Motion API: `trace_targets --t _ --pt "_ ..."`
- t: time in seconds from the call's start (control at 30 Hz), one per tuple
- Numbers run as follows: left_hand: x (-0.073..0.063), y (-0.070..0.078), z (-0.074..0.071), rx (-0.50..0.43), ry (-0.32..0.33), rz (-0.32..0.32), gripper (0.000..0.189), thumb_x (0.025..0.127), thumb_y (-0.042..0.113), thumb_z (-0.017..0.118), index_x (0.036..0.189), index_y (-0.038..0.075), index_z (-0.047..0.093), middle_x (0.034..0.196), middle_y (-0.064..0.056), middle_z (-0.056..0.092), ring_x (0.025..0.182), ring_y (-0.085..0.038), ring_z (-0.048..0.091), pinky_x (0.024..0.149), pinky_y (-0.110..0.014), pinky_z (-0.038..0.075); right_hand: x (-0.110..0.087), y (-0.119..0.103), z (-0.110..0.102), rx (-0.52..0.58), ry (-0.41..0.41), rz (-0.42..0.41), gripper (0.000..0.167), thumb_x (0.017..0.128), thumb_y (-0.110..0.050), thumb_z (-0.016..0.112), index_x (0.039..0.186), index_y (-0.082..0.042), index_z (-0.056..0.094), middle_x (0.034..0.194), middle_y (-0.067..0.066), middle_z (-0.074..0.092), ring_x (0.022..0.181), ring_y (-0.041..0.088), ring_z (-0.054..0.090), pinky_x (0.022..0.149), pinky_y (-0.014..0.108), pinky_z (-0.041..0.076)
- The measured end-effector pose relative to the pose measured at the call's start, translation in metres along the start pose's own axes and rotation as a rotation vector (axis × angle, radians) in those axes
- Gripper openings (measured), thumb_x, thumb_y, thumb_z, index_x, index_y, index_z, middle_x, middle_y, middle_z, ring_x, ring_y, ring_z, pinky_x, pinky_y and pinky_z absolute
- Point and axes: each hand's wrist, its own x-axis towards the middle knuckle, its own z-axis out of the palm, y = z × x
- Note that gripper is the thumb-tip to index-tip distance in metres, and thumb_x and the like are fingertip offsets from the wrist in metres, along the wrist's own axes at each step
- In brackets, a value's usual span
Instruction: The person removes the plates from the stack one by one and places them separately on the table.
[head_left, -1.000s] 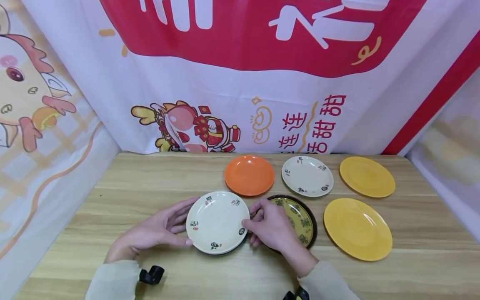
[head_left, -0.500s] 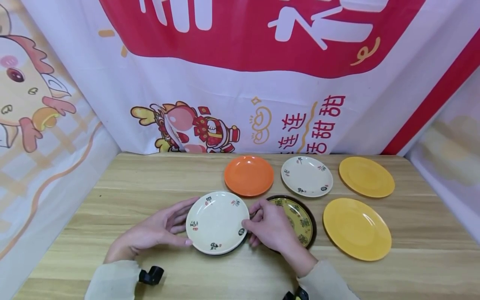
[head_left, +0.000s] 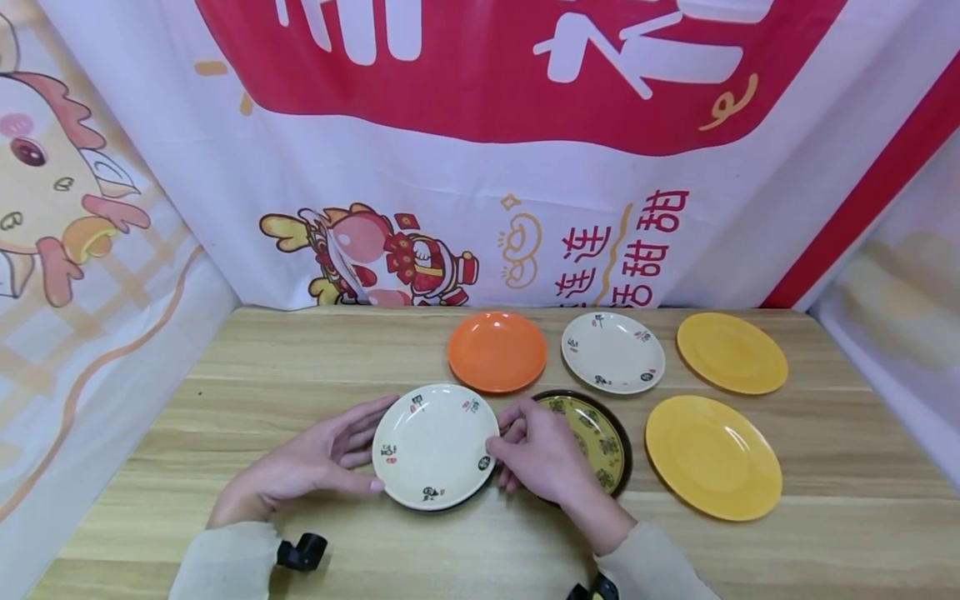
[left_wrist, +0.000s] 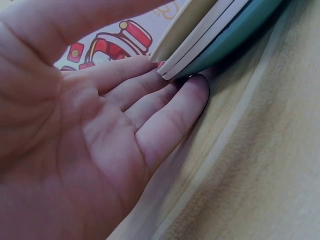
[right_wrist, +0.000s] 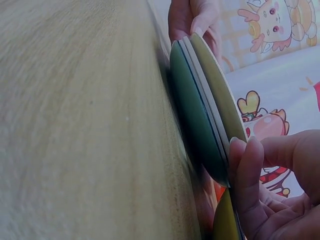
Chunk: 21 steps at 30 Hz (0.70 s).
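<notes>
A cream plate [head_left: 435, 446] with small printed motifs tops a stack at the table's front middle. Side-on in the right wrist view, thin pale rims [right_wrist: 204, 90] and a dark teal plate [right_wrist: 192, 110] show beneath it. My left hand [head_left: 330, 454] holds the stack's left edge, thumb at the rim and fingertips reaching under it in the left wrist view. On the opposite side my right hand [head_left: 543, 454] pinches the edge, its thumb on the cream rim. Partly hidden behind that hand lies a patterned yellow plate [head_left: 600, 442] with a dark brown rim.
An orange plate [head_left: 498, 352], another cream printed plate [head_left: 613, 352] and a yellow plate [head_left: 732, 353] line the back of the wooden table [head_left: 300, 354]. A second yellow plate [head_left: 712, 457] lies front right. Printed cloth [head_left: 495, 192] hangs behind.
Both hands keep their places on the stack, and the plates lie as before. The head view has shifted very slightly.
</notes>
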Motion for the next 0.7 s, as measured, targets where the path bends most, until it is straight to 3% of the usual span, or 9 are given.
trace_targets --t 0.4,0.7 --pt "0.0016 0.0008 0.0002 -0.019 -0.010 -0.004 0.105 0.089 0.003 0.085 0.172 0.011 0.021 0.180 -0.018 0.018 0.165 -0.045 0.016 0.119 -0.020 0.046 0.0002 -0.0015 -0.0030 0.152 0.017 -0.003 0.024 0.096 -0.008 0.077 0.116 0.000 0.066 0.082 0.010 0.072 0.058 0.018 0.070 0.056 0.034 0.064" --pt "0.0016 -0.0014 0.0007 -0.025 -0.018 0.006 0.107 0.088 0.001 0.085 0.173 0.009 0.019 0.180 -0.021 0.015 0.164 -0.048 0.016 0.118 -0.023 0.048 0.0025 0.0008 -0.0032 0.193 0.002 0.002 0.024 0.097 -0.005 0.074 0.118 0.003 0.066 0.084 0.013 0.072 0.062 0.018 0.073 0.061 0.036 0.067"
